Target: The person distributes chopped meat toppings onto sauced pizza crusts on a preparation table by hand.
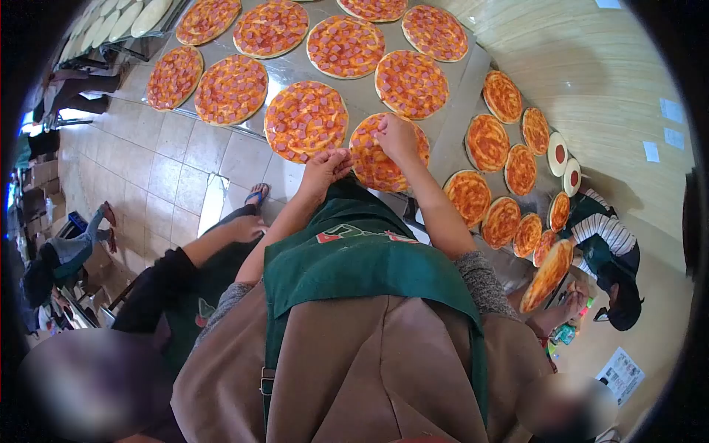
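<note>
Green cloth of an apron (369,269) fills the space below the two hands, which meet over a round pizza (375,171) at the near edge of the grey desk (456,122). Strewn with pink cubes and orange-yellow streaks over red sauce, this pizza lies flat, partly covered by the right forearm. The right hand (397,138) is over its upper part, narrow, fingers curled together; whether a topping piece sits between them I cannot tell. The left hand (329,170) is at the pizza's left edge, its fingertips likewise drawn into a narrow pinch, and what they may hold is too small to tell. Just beside, to the left, is a neighbouring cube-topped pizza (306,120), with more like it spread beyond. Toward the right, sauced bases (487,142) lie in rows, along with two pale dough rounds (557,153), each with a red spot at its middle. Farther right, a sauced base (547,276) is tilted steeply near a co-worker's hand (573,298), and another person in striped sleeves (605,232) bends close by.
</note>
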A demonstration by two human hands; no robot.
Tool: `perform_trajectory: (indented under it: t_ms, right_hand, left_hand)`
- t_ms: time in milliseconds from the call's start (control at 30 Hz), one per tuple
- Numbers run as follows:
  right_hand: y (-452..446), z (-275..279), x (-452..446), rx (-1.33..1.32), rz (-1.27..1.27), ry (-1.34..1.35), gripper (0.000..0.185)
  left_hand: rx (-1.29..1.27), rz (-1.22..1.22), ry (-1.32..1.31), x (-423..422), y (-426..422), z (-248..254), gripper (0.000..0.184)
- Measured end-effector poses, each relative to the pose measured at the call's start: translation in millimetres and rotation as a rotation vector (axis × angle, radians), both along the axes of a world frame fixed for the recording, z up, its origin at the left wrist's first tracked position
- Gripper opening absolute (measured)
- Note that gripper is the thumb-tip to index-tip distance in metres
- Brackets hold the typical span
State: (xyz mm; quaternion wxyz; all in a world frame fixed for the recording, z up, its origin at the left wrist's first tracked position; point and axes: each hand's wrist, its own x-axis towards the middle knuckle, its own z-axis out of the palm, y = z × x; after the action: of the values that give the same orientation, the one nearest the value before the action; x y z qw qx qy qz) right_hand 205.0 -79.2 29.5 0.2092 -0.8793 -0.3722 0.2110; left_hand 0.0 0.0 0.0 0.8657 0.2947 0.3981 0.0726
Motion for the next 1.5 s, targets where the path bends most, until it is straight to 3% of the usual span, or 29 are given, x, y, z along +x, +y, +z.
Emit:
perform_trajectory:
  t_ms: [267,367,500,700,800,1133,1233,1333,1433,1500]
  right_hand:
    - [0,12,-4,0.048,0.032,-0.16,0.011]
    - [-3,32,-13,0.226,0.044,-0.061,0.011]
    - [-3,29,-25,0.366,0.1,0.469,0.017]
    - [-14,38,-11,0.355,-0.101,0.541,0.011]
    - [-19,8,16,0.303,-0.264,0.34,0.012]
    - [-1,6,15,-0.122,-0.247,-0.179,0.017]
    - [-1,15,12,-0.077,-0.199,-0.174,0.016]
    - [-2,41,-4,0.248,-0.085,0.118,0.015]
    - [2,72,-23,0.257,0.114,0.419,0.017]
    - [-3,59,-32,0.367,0.199,0.184,0.018]
  left_hand:
    - [0.019,-0.028,0.037,15,0,28,0.029]
    - [0.001,0.011,0.017,18,-3,38,0.024]
    - [-0.055,0.039,-0.036,26,1,21,0.029]
    - [-0.075,-0.015,-0.021,38,0,44,0.033]
    - [-0.129,0.005,-0.012,38,2,42,0.033]
    - [-0.16,0.024,-0.069,30,12,35,0.039]
    - [-0.215,0.062,-0.09,30,14,42,0.04]
    - [-0.202,0.06,-0.142,34,14,44,0.041]
    - [-0.189,0.038,-0.154,39,12,28,0.04]
    - [-0.202,0.009,-0.161,43,11,22,0.036]
